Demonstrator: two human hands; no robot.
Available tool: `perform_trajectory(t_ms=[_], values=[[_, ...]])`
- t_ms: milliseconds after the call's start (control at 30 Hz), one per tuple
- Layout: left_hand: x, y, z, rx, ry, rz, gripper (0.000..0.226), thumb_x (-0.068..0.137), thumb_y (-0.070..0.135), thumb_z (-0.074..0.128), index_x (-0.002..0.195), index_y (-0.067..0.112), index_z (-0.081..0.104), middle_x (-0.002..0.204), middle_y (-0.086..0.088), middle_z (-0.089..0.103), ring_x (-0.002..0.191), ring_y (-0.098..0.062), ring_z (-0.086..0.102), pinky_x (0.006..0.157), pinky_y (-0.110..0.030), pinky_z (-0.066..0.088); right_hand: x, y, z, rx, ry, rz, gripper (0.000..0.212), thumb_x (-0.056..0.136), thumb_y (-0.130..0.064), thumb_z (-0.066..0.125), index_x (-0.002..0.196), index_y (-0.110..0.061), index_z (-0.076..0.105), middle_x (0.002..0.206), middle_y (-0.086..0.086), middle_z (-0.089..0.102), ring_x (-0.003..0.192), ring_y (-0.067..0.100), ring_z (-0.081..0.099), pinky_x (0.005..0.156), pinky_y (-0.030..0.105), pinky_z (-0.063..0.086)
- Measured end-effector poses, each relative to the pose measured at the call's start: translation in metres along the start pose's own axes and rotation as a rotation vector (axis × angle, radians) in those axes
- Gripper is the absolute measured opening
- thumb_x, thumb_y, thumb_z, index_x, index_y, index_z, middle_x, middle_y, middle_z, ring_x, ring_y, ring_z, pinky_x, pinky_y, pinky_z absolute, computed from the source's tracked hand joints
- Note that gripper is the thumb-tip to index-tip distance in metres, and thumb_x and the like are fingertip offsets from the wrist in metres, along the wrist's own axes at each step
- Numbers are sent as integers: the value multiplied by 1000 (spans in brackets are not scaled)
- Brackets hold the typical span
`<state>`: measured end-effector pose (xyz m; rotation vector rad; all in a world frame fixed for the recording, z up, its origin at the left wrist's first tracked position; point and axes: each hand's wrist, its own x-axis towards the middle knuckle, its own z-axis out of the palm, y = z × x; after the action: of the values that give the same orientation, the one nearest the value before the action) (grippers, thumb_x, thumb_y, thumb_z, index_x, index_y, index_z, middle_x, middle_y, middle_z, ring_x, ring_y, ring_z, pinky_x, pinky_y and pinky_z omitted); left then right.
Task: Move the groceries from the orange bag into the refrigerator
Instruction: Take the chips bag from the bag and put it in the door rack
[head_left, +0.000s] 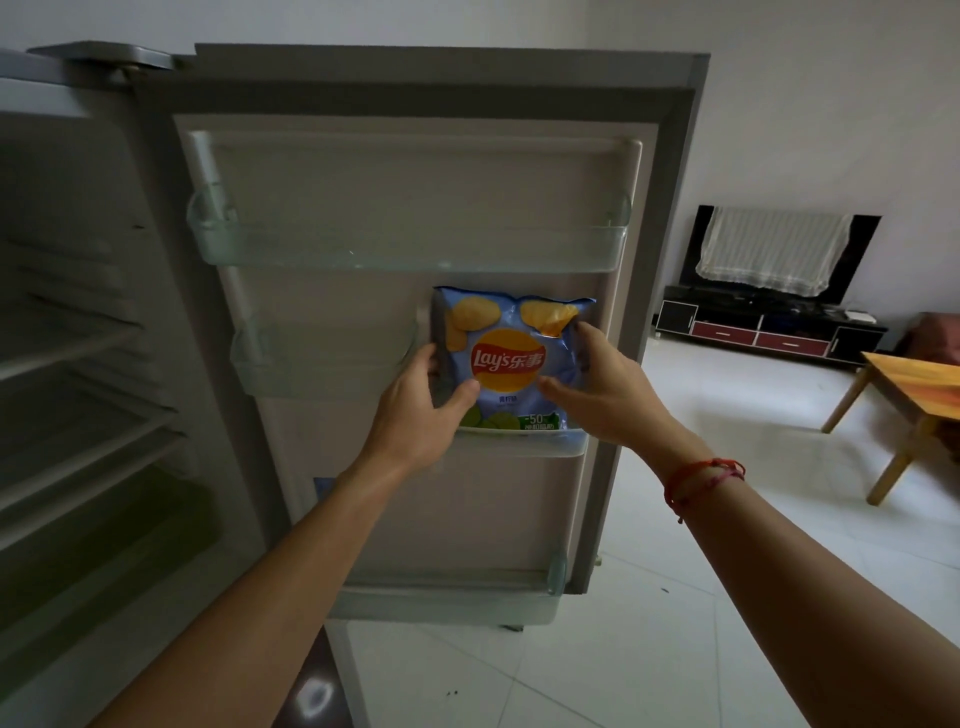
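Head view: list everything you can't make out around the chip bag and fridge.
- Orange bag: outside the head view's frame entirely.
- Chip bag bottom edge: hidden behind the door shelf rim, head view.
- Bag's sides: covered by the left hand and right hand, head view.
- Fridge interior, lower part: too dark in the head view; greenish shape unidentifiable.

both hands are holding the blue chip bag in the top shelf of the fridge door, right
Not the top shelf. The head view shows the left hand and right hand holding the blue chip bag in the smaller door shelf below the top shelf.
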<state>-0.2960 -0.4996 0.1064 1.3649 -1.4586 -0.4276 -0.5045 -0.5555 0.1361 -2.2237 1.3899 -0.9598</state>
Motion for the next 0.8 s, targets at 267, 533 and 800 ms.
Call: perform_trajectory(t_ms=[267,533,800], values=[[-49,6,-23,581,45,308,78,92,60,47,150,9,34,152,-12,39,139,-25,37,107,-34,37,-57,-4,2,-330,68,-56,82,89,-68,52,156,-36,19,160,8,28,143,31,31,109,53,42],[-87,0,-36,821,107,356,79,90,65,38,144,7,47,154,-16,37,141,-35,33,109,-46,35,-96,-8,10,-459,146,-116,82,84,-79,30,156,-42,20,167,9,9,152,35,10,117,55,25],[-91,13,-30,761,97,357,77,89,62,42,142,8,47,149,-16,43,136,-32,41,105,-44,41,-101,-7,1,-456,128,-102,82,84,-77,34,156,-42,17,165,9,16,149,34,19,114,55,35]])
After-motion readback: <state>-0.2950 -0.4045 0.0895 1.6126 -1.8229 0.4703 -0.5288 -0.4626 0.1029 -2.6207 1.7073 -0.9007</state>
